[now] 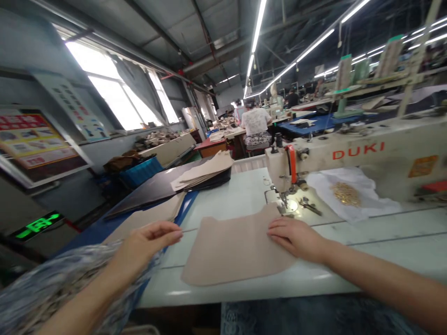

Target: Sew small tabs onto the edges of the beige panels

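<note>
A beige cut panel (237, 249), leather or fabric by its look, lies flat on the pale green sewing table (171, 291). Its upper right corner reaches the needle area of a sewing machine (359, 151) marked DUKI. My right hand (293, 237) rests on the panel's right edge with its fingers stretched out flat. Left of the panel, apart from it, my left hand (157, 237) hovers near the table's left edge. Its thumb and fingers are pressed together, and nothing shows between them. Beside the left hand lies a stack of beige pieces (150, 216).
Further back is another pile of beige pieces (206, 172) on dark sheets (150, 188). Small metal tools (310, 206) lie by the needle. A white cloth (366, 186) holds a heap of small gold-coloured parts (345, 193). A person (256, 122) sits ahead with their back turned.
</note>
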Tool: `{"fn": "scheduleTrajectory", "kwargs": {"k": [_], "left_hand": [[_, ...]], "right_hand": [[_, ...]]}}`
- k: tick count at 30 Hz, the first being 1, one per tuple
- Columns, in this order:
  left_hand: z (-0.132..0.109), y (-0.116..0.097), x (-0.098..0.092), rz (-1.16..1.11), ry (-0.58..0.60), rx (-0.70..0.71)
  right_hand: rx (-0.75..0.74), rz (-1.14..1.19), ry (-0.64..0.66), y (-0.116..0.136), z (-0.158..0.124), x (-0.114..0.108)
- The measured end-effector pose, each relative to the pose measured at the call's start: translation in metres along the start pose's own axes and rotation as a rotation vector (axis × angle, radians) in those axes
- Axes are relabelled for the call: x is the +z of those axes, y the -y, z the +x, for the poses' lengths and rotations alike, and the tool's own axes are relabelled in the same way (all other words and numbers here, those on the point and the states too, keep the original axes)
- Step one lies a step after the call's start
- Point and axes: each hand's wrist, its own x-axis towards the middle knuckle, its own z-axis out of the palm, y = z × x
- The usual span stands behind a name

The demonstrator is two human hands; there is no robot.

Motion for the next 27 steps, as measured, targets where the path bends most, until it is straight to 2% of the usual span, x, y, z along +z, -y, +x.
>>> {"fn": "scheduleTrajectory", "kwargs": {"k": [3, 5, 7, 9, 11, 14, 20, 23, 27], "left_hand": [[0.004, -0.027, 0.076, -0.064, 0.168, 0.207], [0.009, -0.041, 0.122, -0.126, 0.226, 0.305], [0.016, -0.051, 0.159, -0.187, 0.257, 0.376], [0.023, -0.058, 0.183, -0.227, 0.279, 0.408], [0.03, -0.061, 0.197, -0.231, 0.282, 0.397], [0.036, -0.061, 0.203, -0.225, 0.259, 0.339], [0.038, -0.061, 0.203, -0.28, 0.288, 0.27], [0.045, -0.061, 0.209, -0.391, 0.389, 0.22], [0.063, -0.065, 0.221, -0.465, 0.632, 0.14]], "right_hand": [[0.204, 0.255, -0.113, -0.004, 0.002, -0.004], [0.336, 0.48, -0.205, -0.01, 0.003, -0.004], [0.407, 0.697, -0.219, -0.017, 0.005, -0.002], [0.452, 0.851, -0.242, -0.023, 0.008, 0.001], [0.526, 0.957, -0.283, -0.029, 0.011, 0.002], [0.616, 1.041, -0.337, -0.031, 0.014, 0.001], [0.602, 1.04, -0.399, -0.029, 0.015, 0.005], [0.622, 0.928, -0.445, -0.032, 0.016, 0.01], [0.612, 0.668, -0.478, -0.033, 0.015, 0.009]]}}
